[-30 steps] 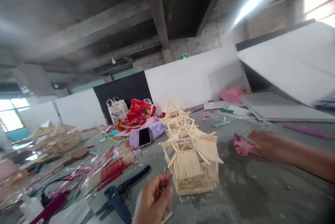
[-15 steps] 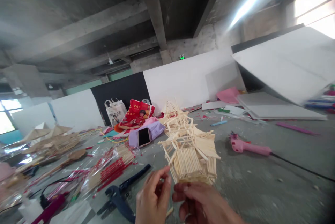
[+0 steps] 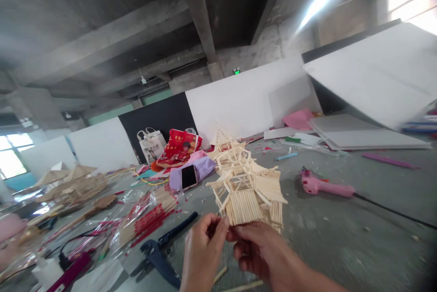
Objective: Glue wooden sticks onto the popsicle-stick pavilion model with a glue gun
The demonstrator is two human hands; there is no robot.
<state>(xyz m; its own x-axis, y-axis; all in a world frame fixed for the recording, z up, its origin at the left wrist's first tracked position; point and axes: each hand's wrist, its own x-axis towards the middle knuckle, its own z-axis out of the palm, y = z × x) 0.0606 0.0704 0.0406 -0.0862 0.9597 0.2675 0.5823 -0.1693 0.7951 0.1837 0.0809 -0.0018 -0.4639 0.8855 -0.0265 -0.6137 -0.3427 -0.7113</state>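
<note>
A pagoda-like model of pale wooden sticks (image 3: pixel 244 205) stands on the grey table before me, its slatted roof panels facing my hands. My left hand (image 3: pixel 205 249) is closed in a pinch at the model's lower front left edge. Close beside it, my right hand (image 3: pixel 264 246) is also closed, thumb and forefinger together just under the front slats. Whatever lies between the fingers of either hand is too small or hidden to make out. Below the hands lie a short loose stick (image 3: pixel 221 274) and a longer stick (image 3: pixel 244 286). A dark blue hand cutter (image 3: pixel 159 260) rests left of my left hand.
Right of the model lies a pink hot glue gun (image 3: pixel 327 187) with a black cord. To the left are red-ended sticks in plastic (image 3: pixel 150 221) and a magenta tool (image 3: pixel 70 271). Farther back are a phone (image 3: pixel 189 177), a red bag (image 3: pixel 180 146) and white boards (image 3: pixel 368 135).
Both hands have moved up and forward to the model's front edge, and their fingertips have come closer together. A loose stick now shows below the right hand.
</note>
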